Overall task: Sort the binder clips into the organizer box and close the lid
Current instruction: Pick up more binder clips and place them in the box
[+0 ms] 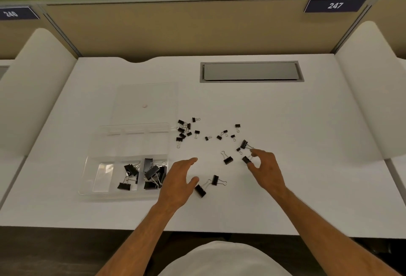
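Observation:
A clear organizer box (103, 141) lies open on the white desk, its lid (146, 95) flat behind it. Black binder clips fill its near middle (129, 174) and near right (153, 173) compartments. Several loose clips are scattered to the right, small ones (183, 130) near the box and larger ones (228, 159) closer to me. My left hand (179, 181) hovers open beside the box, its thumb next to a large clip (200, 190). My right hand (264, 168) has thumb and forefinger spread around a medium clip (246, 160), touching it.
A grey cable hatch (251, 71) is set into the desk at the back right. White rounded side partitions (371, 91) flank the desk, with a tan divider wall (175, 29) behind. The desk's front edge (66, 225) runs near my body.

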`<state>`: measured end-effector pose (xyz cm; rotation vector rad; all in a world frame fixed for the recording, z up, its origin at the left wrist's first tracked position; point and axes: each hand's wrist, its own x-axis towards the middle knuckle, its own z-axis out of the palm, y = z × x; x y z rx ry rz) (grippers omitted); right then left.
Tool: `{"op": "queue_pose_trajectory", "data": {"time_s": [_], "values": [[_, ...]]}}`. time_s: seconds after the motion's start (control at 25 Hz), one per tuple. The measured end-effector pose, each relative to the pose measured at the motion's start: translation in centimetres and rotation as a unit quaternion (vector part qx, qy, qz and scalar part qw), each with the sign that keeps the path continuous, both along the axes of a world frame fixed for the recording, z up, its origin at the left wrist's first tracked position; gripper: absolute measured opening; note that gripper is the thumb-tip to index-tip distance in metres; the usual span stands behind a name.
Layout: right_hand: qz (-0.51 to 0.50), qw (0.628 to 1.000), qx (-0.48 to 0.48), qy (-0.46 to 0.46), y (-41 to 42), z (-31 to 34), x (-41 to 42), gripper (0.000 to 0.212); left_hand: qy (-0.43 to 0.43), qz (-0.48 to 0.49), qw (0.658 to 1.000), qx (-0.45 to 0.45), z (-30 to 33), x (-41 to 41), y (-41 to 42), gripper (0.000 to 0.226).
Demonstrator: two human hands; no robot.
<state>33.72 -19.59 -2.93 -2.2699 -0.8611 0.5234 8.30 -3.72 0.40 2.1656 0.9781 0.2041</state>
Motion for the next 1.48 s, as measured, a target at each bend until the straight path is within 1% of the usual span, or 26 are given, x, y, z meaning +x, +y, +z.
{"op": "queue_pose_trajectory", "data": {"time_s": [0.12,0.36,0.48,0.56,0.64,0.68,0.76,0.88,1.04,1.16,1.32,1.4,1.48], "values": [[0.001,1.000,-0.011,-0.008,2.7,0.5,1.4,0.044,0.005,0.012,1.000,0.015,0.1,-0.3,1.2,0.054],[0.055,0.993,-0.100,-0.026,5.7,-2.2,3.9,0.045,0.013,0.002,1.000,0.008,-0.3,0.6,3.2,0.054],[0.082,0.987,-0.127,-0.045,6.6,-3.9,4.5,0.035,0.029,-0.019,0.999,-0.012,-1.1,1.6,3.6,0.054],[0.099,0.982,-0.143,-0.079,7.1,-4.8,5.0,0.028,0.035,-0.027,0.999,-0.024,-1.6,2.3,3.8,0.054],[0.108,0.980,-0.140,-0.096,7.3,-5.3,5.6,0.020,0.043,-0.040,0.998,-0.031,-2.0,3.0,4.0,0.054],[0.106,0.982,-0.131,-0.087,7.3,-5.5,5.9,0.019,0.045,-0.048,0.997,-0.032,-2.2,3.4,4.0,0.054],[0.082,0.992,-0.090,-0.043,7.1,-5.2,6.2,0.024,0.049,-0.063,0.996,-0.036,-2.4,4.0,4.1,0.054],[0.019,0.999,-0.010,0.029,5.6,-3.7,5.9,0.040,0.053,-0.082,0.994,-0.044,-2.7,4.8,3.8,0.054],[-0.053,0.987,0.075,0.131,2.9,-0.5,4.3,0.058,0.046,-0.085,0.994,-0.045,-2.4,5.2,2.5,0.054],[-0.027,0.970,0.096,0.223,2.1,1.5,1.3,0.071,0.041,-0.086,0.994,-0.059,-1.9,5.7,0.8,0.057],[0.038,0.938,0.080,0.334,1.8,2.4,-2.8,0.082,0.025,-0.090,0.992,-0.083,-0.7,6.5,-1.7,0.060],[0.057,0.921,0.067,0.380,1.7,2.9,-3.9,0.085,0.013,-0.101,0.993,-0.065,-0.2,6.4,-2.3,0.056],[0.073,0.904,0.058,0.417,1.6,3.4,-4.5,0.086,-0.007,-0.132,0.991,-0.025,0.2,5.9,-2.6,0.044]]}}
